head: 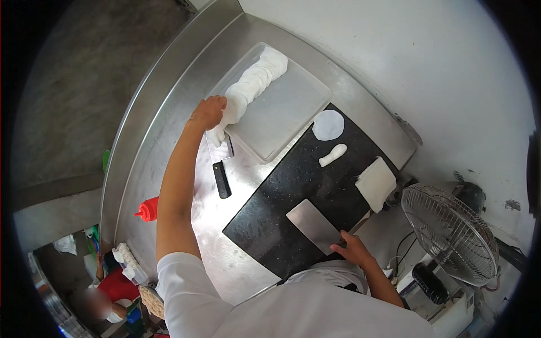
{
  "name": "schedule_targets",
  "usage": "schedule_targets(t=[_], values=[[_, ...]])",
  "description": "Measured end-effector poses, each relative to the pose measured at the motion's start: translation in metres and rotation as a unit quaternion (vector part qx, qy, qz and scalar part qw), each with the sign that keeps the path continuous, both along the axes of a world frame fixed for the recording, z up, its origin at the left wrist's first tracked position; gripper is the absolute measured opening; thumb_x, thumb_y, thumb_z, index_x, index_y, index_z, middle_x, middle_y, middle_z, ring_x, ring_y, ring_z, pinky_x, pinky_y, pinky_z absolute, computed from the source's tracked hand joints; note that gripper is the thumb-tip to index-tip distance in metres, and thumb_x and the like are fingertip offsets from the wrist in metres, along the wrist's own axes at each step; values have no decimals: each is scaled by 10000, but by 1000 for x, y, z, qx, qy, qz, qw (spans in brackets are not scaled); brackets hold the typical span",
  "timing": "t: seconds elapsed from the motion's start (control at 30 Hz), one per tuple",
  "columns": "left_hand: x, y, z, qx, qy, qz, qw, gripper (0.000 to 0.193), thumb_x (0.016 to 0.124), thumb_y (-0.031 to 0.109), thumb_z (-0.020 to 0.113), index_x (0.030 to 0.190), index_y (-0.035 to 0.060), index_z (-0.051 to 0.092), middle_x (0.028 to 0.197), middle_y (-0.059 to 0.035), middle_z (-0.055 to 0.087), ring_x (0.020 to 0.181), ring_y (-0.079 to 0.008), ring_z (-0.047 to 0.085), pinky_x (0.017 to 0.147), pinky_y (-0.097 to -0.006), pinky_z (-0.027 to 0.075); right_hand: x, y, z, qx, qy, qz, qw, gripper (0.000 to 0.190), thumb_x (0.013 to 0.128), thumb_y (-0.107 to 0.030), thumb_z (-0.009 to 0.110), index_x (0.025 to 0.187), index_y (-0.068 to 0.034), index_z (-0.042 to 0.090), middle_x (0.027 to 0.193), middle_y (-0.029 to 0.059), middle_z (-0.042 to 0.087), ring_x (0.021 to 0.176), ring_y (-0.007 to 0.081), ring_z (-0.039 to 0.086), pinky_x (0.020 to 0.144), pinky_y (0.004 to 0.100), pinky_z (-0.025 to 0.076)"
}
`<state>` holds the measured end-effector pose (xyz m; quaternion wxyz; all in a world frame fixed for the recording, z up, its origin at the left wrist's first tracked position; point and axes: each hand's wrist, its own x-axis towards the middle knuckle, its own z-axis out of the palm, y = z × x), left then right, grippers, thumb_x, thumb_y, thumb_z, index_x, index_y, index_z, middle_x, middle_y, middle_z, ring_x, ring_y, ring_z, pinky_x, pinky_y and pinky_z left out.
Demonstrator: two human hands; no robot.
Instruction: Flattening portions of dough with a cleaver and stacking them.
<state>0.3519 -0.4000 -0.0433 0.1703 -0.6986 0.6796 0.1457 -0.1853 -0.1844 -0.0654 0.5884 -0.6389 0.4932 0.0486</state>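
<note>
My left hand [209,113] touches the near end of a row of overlapping thin white dough rounds [253,82] in a clear plastic tray [291,114]. Its curled fingertips are partly hidden, so a grip on the dough cannot be made out. Dough hangs over the tray's corner, above the blade of a black-handled knife [222,181] on the metal table. My right hand [354,250] holds a broad cleaver [313,226] flat over the black board [270,219]. A single dough round [329,125] and a small dough lump [333,155] lie farther up the board.
A folded white cloth [377,184] sits at the board's right edge. Beyond it stands a wire-caged fan [450,234]. A red squeeze bottle [148,209] lies left of my left arm. The table's raised metal rim [143,101] curves along the left. Another person [116,287] is at lower left.
</note>
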Motion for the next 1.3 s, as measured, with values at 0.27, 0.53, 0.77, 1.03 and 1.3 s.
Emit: schedule_targets(t=[0.27,0.53,0.77,1.03,1.3], values=[[7,-7,1,16,60,82,995,236,836,122,626,1067,91,587,1176,-127,587,1111,-313,553,944,-422,450,1,-1,0,-14,-4,2,1000,415,834,-285,743,1009,26,530,897,245,653,872,414,649,734,413,499],[9,-3,-6,-37,-68,51,996,303,829,194,664,1095,76,582,1136,-121,603,1077,-301,582,946,-462,450,-1,3,-3,-7,-8,-10,1000,463,832,-287,746,1122,16,549,927,221,647,882,393,641,748,421,498],[-12,-11,12,28,-98,-25,994,229,826,176,661,1024,69,622,1087,-114,589,1121,-293,544,925,-440,465,-4,4,-9,7,-13,-13,1000,394,845,-273,733,1039,11,541,888,210,639,838,376,637,709,422,487],[27,-1,1,2,46,12,999,212,846,172,638,1023,56,617,1101,-115,574,1116,-302,524,943,-424,448,-5,5,-11,0,-16,-9,1000,368,846,-275,730,985,2,533,819,213,619,781,383,627,675,433,470],[18,-4,-4,23,1,44,999,208,797,146,640,967,39,586,1061,-144,566,1070,-320,524,902,-416,461,-1,-5,-1,22,-14,-10,1000,356,847,-275,729,968,-5,530,814,218,625,760,388,618,670,427,464]])
